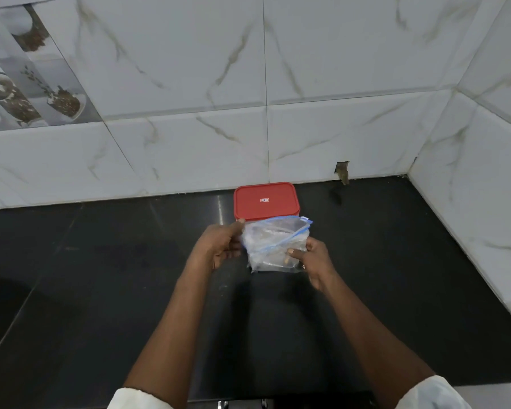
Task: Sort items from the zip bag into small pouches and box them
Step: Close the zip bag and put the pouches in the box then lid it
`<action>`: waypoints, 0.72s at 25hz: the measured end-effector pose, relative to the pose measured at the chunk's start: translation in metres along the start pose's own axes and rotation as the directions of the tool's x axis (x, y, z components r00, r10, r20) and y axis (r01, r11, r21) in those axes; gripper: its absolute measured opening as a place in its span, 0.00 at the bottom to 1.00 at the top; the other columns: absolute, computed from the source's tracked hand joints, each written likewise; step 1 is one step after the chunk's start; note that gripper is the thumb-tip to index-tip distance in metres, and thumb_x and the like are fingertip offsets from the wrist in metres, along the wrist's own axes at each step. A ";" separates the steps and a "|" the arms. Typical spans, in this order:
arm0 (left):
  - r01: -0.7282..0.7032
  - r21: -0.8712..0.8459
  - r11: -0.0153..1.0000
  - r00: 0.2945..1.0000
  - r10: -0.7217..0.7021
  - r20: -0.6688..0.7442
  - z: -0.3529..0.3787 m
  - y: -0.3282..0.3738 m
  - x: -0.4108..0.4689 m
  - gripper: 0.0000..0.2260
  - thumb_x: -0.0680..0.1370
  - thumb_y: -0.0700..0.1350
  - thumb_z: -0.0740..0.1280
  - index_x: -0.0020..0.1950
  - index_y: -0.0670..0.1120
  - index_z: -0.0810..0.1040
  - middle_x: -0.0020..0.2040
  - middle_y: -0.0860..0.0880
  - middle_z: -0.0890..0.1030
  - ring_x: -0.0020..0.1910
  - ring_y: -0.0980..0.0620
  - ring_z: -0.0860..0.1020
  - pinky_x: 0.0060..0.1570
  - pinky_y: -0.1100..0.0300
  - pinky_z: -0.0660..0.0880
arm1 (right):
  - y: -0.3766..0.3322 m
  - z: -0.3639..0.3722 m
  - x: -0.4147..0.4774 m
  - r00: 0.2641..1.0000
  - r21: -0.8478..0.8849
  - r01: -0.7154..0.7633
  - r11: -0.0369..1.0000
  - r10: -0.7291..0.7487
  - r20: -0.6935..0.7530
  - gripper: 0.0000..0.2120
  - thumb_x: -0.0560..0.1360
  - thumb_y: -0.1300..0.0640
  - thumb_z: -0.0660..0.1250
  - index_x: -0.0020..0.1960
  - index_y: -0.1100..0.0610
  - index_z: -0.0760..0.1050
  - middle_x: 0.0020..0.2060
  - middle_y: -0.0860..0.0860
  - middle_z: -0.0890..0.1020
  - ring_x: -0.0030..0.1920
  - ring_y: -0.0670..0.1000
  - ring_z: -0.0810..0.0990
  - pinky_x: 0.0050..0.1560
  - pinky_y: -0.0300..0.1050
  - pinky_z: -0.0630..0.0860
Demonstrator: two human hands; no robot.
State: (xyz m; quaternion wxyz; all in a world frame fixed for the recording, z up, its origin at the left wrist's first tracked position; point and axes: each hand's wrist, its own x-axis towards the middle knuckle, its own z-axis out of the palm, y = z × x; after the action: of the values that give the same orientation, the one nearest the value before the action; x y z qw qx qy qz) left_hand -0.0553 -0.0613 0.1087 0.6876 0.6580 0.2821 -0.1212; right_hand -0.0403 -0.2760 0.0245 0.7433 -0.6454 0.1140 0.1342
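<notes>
Clear plastic, edged with a blue zip strip, made up the zip bag (275, 246) that a person held up above a dark stone counter (101, 276), near its back edge. Their left hand (219, 246) gripped the bag's left side, thumb on the near face and fingers curled behind it. Their right hand (310, 258) pinched the lower right part, thumb pressed onto the front. Holding opposite sides this way probably kept the limp bag taut so the zip could be worked open. Pale contents showed faintly through the crumpled plastic; what they were could not be told. Just behind the bag, against the white marble-patterned wall tiles (189, 84), sat a box with its red lid (265, 200) closed, likely waiting there to receive the filled pouches. No small pouches were visible, so the sorting seemed only about to begin.
</notes>
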 end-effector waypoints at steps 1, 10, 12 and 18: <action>0.020 0.009 1.000 0.998 -0.020 -0.054 -0.001 -0.002 0.000 0.10 0.81 0.45 0.69 0.50 0.37 0.80 0.42 0.40 0.79 0.38 0.47 0.77 0.38 0.54 0.80 | 0.000 0.001 0.001 1.000 0.030 -0.004 1.000 0.005 -0.027 0.11 0.73 0.72 0.68 0.51 0.59 0.80 0.42 0.54 0.86 0.39 0.52 0.84 0.33 0.42 0.79; 0.152 -0.080 0.985 0.988 -0.150 0.034 0.013 -0.005 -0.008 0.06 0.80 0.39 0.70 0.47 0.37 0.78 0.39 0.42 0.78 0.37 0.47 0.80 0.38 0.55 0.82 | 0.004 0.004 0.001 0.992 -0.088 0.127 0.988 -0.125 0.028 0.14 0.74 0.71 0.68 0.56 0.58 0.80 0.48 0.54 0.86 0.49 0.54 0.85 0.48 0.50 0.82; 0.143 -0.133 0.981 0.990 -0.143 0.011 0.015 -0.003 -0.009 0.02 0.78 0.34 0.69 0.46 0.37 0.77 0.39 0.41 0.78 0.35 0.47 0.79 0.32 0.57 0.82 | 0.004 0.005 -0.002 0.988 -0.181 0.151 0.972 -0.145 0.045 0.14 0.74 0.69 0.68 0.57 0.58 0.80 0.48 0.52 0.86 0.49 0.52 0.85 0.50 0.49 0.82; -0.123 0.037 0.992 0.959 0.128 -0.252 0.013 -0.003 -0.008 0.10 0.72 0.27 0.65 0.34 0.40 0.76 0.29 0.41 0.75 0.19 0.50 0.70 0.20 0.65 0.67 | 0.007 0.001 -0.005 0.942 -0.610 0.176 0.773 -0.311 -0.123 0.12 0.72 0.69 0.64 0.52 0.61 0.81 0.43 0.54 0.83 0.44 0.53 0.81 0.43 0.40 0.75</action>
State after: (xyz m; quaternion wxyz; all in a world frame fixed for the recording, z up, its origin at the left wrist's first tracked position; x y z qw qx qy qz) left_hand -0.0605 -0.0764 0.1103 0.6451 0.6918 0.3243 0.0050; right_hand -0.0473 -0.2742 0.0196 0.4995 -0.8641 0.0618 -0.0061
